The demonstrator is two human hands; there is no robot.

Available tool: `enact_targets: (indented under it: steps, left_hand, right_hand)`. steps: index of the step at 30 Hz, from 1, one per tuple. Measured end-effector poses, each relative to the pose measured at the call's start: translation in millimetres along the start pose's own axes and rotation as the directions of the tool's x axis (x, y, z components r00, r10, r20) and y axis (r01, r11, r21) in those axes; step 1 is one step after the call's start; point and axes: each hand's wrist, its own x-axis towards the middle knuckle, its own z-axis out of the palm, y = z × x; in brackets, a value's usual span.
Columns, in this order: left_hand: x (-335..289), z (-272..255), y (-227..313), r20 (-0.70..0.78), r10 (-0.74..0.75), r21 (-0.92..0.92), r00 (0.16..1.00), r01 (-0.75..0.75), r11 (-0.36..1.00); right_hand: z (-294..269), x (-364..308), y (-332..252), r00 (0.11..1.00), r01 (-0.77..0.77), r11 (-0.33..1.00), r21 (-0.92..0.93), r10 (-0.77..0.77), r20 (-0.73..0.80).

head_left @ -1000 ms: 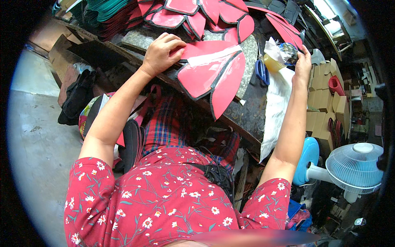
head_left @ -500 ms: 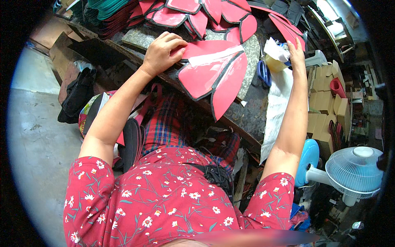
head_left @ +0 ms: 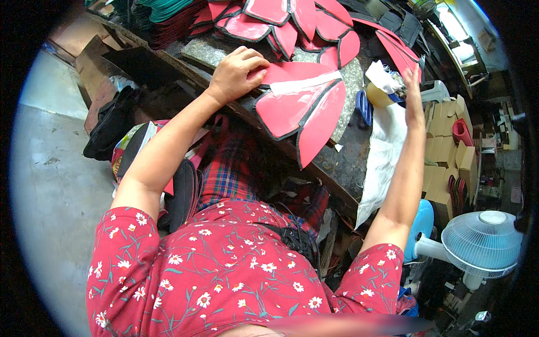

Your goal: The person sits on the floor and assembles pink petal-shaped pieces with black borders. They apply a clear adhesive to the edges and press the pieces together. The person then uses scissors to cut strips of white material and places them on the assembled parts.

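A red petal-shaped sheet piece (head_left: pixel 306 70) with black edging and a white strip across it lies at the table's front edge, its pointed lower lobe overhanging. My left hand (head_left: pixel 240 72) is closed at its upper left corner, fingers curled and thumb against the edge. On the right, my right hand (head_left: pixel 414 98) is seen nearly edge-on, fingers stretched out at the lower end of other red pieces (head_left: pixel 396 53). Close by its wrist are a yellowish container (head_left: pixel 379 96) topped by a crumpled white cloth (head_left: pixel 383 77) and a blue-handled tool (head_left: pixel 364 108), probably scissors.
More red black-edged pieces (head_left: pixel 281 36) are heaped at the back, beside teal stacked sheets (head_left: pixel 168 11). A stone slab (head_left: pixel 208 53) lies on the dark table. White fabric (head_left: pixel 384 151) hangs over its right edge. Cardboard boxes (head_left: pixel 443 149) and a blue fan (head_left: pixel 480 241) stand right.
The view has shifted, so the table and pieces appear slightly right and lower. My left hand stays at the red piece's corner; my right hand still reaches to the red pieces at the right.
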Motion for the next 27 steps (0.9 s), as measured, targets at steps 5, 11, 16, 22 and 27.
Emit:
enact_targets:
  steps: [5, 11, 16, 22, 27]
  left_hand:
    - [1.4, -1.3, 1.1, -0.043, 0.026, 0.014, 0.999, -0.026, 1.0]
    - [0.6, -1.6, 0.6, -0.001, 0.002, 0.006, 1.0, -0.002, 1.0]
    - [0.2, 0.7, -3.6, -0.015, 0.027, -0.003, 1.0, -0.028, 1.0]
    - [-1.5, 1.6, -4.3, -0.012, 0.007, 0.005, 1.0, -0.007, 1.0]
    - [-0.5, 2.9, -5.8, -0.024, 0.031, 0.023, 0.999, -0.031, 0.999]
  right_hand:
    - [-4.2, -10.9, 0.0, 0.858, 0.513, 0.65, -0.561, -0.386, 0.338]
    - [43.5, 20.5, 11.2, 0.894, 0.149, 0.543, -0.826, -0.431, -0.122]
    - [81.3, 65.9, 26.3, 0.886, 0.05, 0.572, -0.819, -0.404, -0.228]
    - [62.7, 119.5, 47.4, 0.897, 0.24, 0.683, -0.69, -0.428, -0.112]
    - [53.9, 109.9, 45.8, 0.904, 0.16, 0.564, -0.81, -0.414, -0.109]
